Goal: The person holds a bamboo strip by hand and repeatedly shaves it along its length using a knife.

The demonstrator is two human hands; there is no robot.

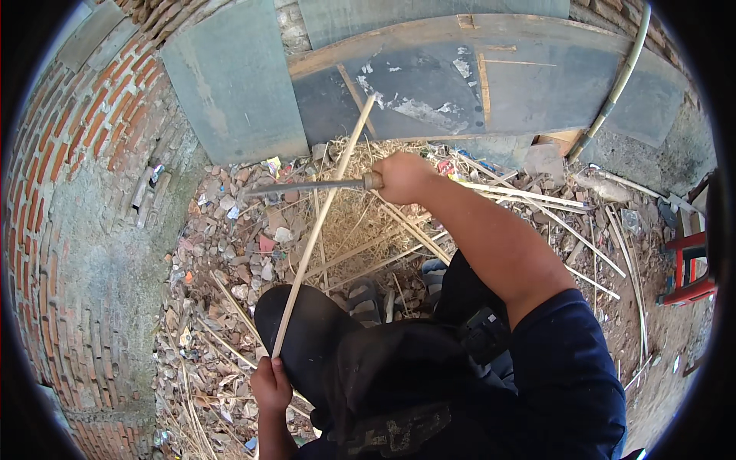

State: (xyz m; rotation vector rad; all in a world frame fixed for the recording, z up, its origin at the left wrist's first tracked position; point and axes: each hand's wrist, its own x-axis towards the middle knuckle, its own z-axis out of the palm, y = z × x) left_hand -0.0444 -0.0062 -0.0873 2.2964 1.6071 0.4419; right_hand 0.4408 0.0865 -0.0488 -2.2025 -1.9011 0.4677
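My left hand [271,385] is closed around the lower end of a long, pale bamboo strip [310,249]. The strip slants up and away across my bent knee [307,314], its far end lifted toward the boards. In my right hand [406,178] is the wooden handle of a long-bladed knife [299,187], gripped in a fist. Its blade points left and crosses the strip beyond the middle; whether the edge bites into it I cannot tell. Beneath them lies a heap of curly bamboo shavings [356,230].
Dark and grey boards [429,84] lean along the far side, with a bamboo pole [613,92] at their right. A brick wall [69,230] rises on the left. Loose strips [529,201] lie over the rubble. A red stool [686,268] stands far right.
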